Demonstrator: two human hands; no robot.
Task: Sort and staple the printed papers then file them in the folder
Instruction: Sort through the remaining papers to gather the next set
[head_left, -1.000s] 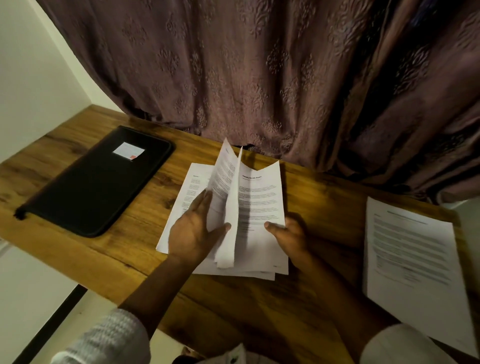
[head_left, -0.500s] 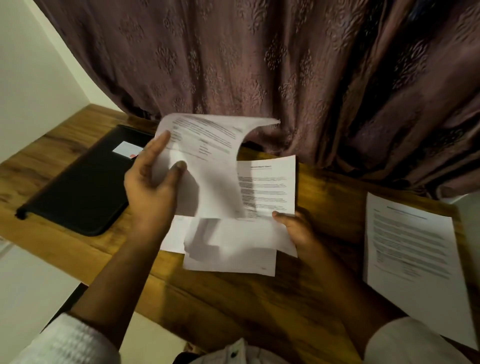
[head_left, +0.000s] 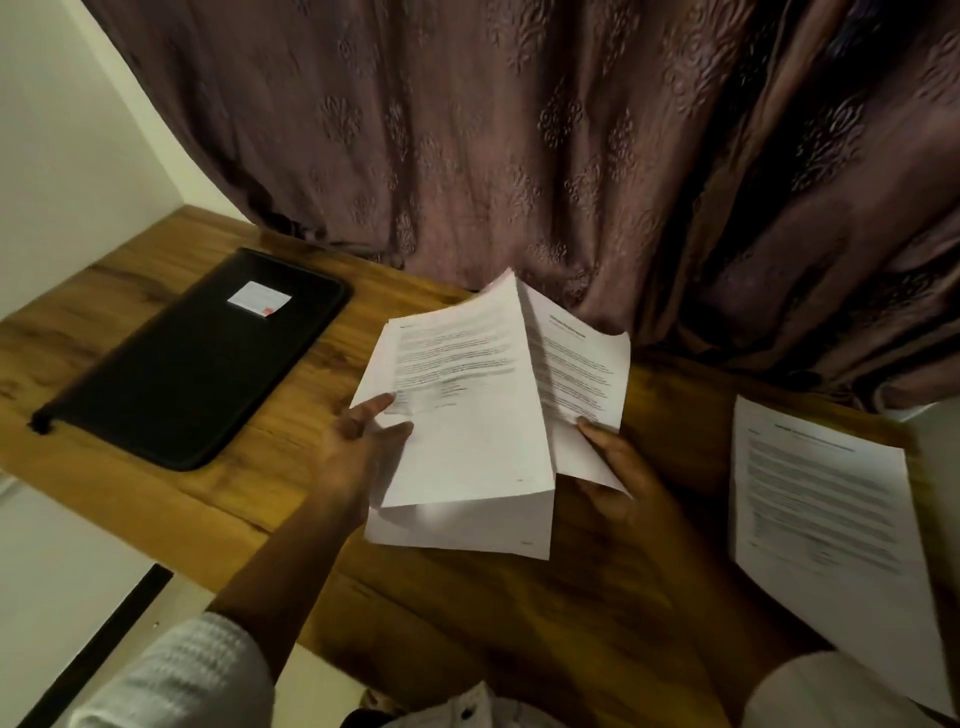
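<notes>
The sorting looks only partly done. A white printed stack of papers lies flat at the right edge of the brown wooden worktop, apparently one pile already set apart. Over the worktop's middle, the left hand grips a few white printed sheets at their left margin. The right hand pinches a further white printed page near its lower edge, thumb on top, and the two lots fan apart like an open book.

No stapler shows anywhere, so stapling appears not yet begun. Nor has filing: the flat black rectangular folder lies closed towards the worktop's far left corner, well apart from the papers. Its small white label has a red mark at one corner but no legible words. The print on the pages is too blurred to read.
</notes>
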